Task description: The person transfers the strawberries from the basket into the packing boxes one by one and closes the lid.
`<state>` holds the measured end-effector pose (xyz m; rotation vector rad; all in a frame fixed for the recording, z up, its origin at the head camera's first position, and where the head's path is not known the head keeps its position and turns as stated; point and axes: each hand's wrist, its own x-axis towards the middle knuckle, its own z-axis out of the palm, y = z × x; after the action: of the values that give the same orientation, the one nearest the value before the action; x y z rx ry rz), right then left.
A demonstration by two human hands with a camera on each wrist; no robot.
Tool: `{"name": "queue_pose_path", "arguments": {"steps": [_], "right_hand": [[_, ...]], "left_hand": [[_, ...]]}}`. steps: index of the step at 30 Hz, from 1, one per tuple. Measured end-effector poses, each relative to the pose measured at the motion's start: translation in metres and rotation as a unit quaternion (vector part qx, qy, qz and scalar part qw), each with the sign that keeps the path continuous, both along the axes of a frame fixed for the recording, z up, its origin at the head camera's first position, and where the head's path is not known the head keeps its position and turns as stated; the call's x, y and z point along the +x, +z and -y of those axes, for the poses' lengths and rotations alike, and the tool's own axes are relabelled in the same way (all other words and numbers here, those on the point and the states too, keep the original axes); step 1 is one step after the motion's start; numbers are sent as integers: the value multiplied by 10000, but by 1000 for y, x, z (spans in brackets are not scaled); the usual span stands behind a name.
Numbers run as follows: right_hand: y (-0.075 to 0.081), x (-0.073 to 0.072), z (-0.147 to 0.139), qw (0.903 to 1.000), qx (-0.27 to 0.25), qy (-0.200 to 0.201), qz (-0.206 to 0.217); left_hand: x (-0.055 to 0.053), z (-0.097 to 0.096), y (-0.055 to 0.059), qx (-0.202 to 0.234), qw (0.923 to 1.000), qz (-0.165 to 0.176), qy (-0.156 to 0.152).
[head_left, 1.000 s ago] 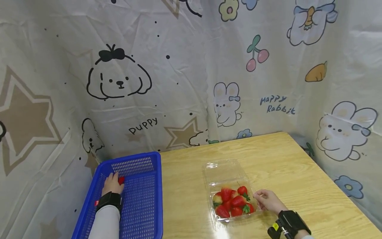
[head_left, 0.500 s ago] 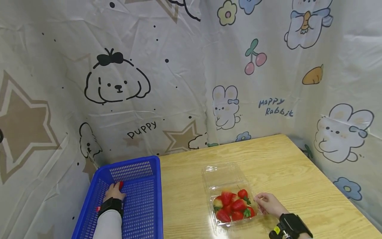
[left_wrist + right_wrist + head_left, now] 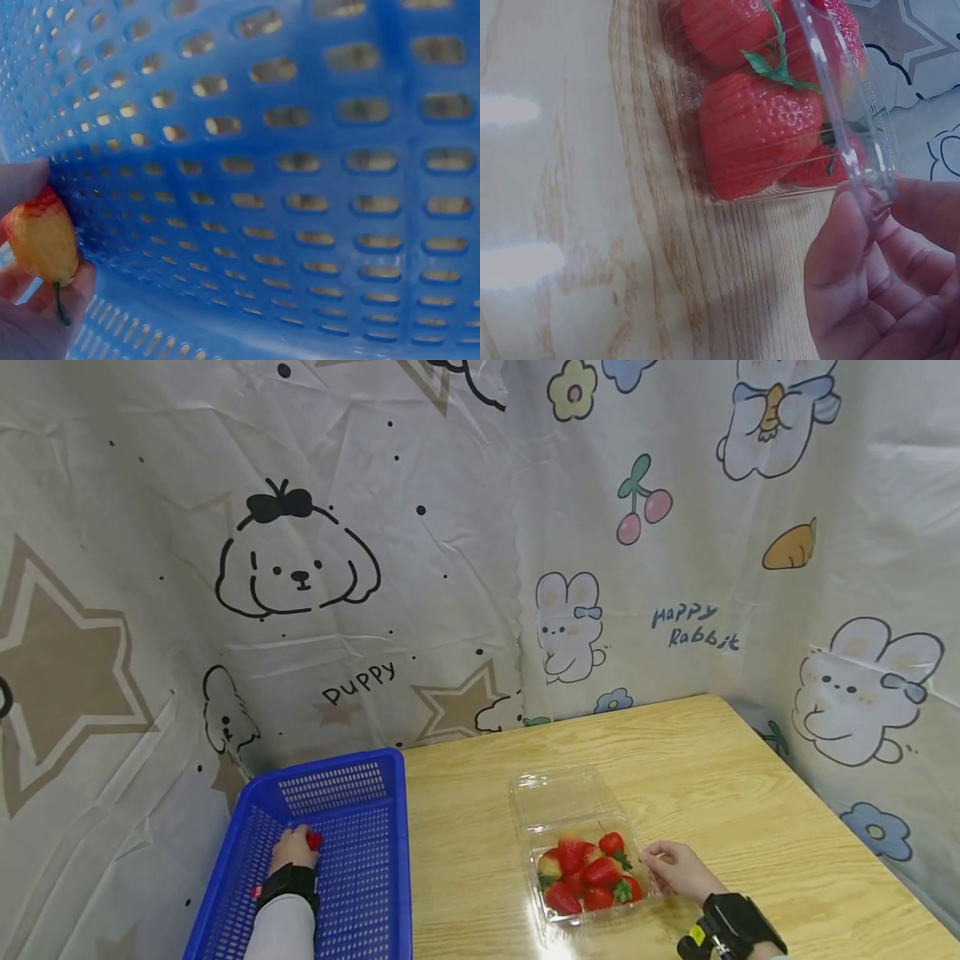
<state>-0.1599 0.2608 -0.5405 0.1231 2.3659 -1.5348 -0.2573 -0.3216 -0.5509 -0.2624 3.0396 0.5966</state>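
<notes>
In the head view my left hand (image 3: pixel 294 850) is down inside the blue plastic basket (image 3: pixel 401 860). It pinches a strawberry (image 3: pixel 43 238), red at one end and yellowish at the other, with a thin green stem; the fingers partly cover it. The basket's slotted wall (image 3: pixel 247 180) lies close beside that hand. On the table, my right hand (image 3: pixel 684 870) pinches the rim corner of a clear plastic clamshell box (image 3: pixel 859 161) between thumb and fingers. Inside the box lie several red strawberries (image 3: pixel 602 872) with green leaves, some pale yellow near the top.
The box's clear lid (image 3: pixel 562 789) lies folded back behind it. Box and basket share a light wood table (image 3: pixel 465 827), the basket at its left end. A printed cloth (image 3: pixel 450 568) hangs behind and along both sides.
My left hand has lowered toward me and slightly right inside the basket, with the strawberry now showing at its right side. The right hand keeps its hold on the box; the head view shifted slightly.
</notes>
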Motion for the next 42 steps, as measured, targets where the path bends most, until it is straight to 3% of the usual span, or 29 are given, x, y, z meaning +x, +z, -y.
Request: {"name": "queue_pose_path", "arguments": {"steps": [4, 7, 10, 16, 22, 24, 28, 32, 35, 42], "right_hand": [[0, 0, 0, 10000, 34, 0, 20], [0, 0, 0, 10000, 37, -5, 36], [1, 0, 0, 10000, 13, 24, 9], [1, -1, 1, 10000, 40, -9, -59], [1, -1, 3, 9998, 117, -150, -10], [2, -1, 2, 9999, 79, -92, -11], [1, -1, 1, 10000, 7, -36, -13], [-1, -1, 0, 10000, -60, -14, -43], [-3, -1, -1, 9999, -121, 37, -87], [-3, -1, -1, 9998, -123, -1, -131]], "left_hand": [[-1, -1, 2, 63, 9999, 12, -152], [-3, -3, 12, 183, 9995, 137, -231], [-5, -8, 31, 282, 9989, 341, -141], [-14, -32, 86, 226, 9975, 673, 51], [-16, -72, 130, -9, 9995, 280, 120], [-15, -90, 146, -58, 10000, -22, 60], [-15, -125, 168, -28, 9972, -689, -278], [-14, -164, 179, 150, 9889, -1264, -763], [-10, -194, 181, 335, 9776, -1728, -1153], [-3, -257, 168, 979, 9483, -2420, -1803]]}}
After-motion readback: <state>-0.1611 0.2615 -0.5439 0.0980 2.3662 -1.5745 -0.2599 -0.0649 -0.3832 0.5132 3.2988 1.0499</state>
